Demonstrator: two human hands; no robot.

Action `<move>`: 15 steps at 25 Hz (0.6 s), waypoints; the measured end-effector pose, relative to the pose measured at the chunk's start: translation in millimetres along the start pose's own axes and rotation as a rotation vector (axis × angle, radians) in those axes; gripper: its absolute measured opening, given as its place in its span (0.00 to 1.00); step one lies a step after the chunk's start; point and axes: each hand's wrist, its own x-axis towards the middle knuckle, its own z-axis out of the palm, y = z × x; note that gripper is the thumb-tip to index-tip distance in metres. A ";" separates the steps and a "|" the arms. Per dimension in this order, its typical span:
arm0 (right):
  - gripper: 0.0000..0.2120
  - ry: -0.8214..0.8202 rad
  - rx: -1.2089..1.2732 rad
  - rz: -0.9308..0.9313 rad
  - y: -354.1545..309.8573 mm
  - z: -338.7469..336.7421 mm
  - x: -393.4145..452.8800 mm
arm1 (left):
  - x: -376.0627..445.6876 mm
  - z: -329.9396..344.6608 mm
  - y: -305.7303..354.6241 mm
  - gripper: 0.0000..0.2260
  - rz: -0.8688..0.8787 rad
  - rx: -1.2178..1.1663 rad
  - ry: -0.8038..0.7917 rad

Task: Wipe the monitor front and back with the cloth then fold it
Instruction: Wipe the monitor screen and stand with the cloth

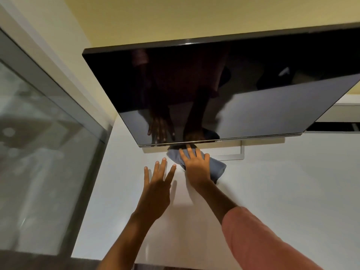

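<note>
1. The monitor (224,90) stands at the far side of the white bench (272,191), its dark screen off and mirroring both hands.
2. The blue cloth (216,168) lies on the bench just below the monitor's bottom edge.
3. The right hand (196,166) presses flat on the cloth, fingers spread.
4. The left hand (157,184) is spread wide just left of it, holding nothing.
5. A glass panel (39,152) is at the left.

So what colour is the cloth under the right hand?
Grey-blue cloth, best seen in the head view.
</note>
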 end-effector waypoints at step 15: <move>0.35 -0.079 -0.038 -0.203 98.3 7.9 -45.2 | 18.1 -41.8 50.7 0.33 -0.043 -0.138 -0.107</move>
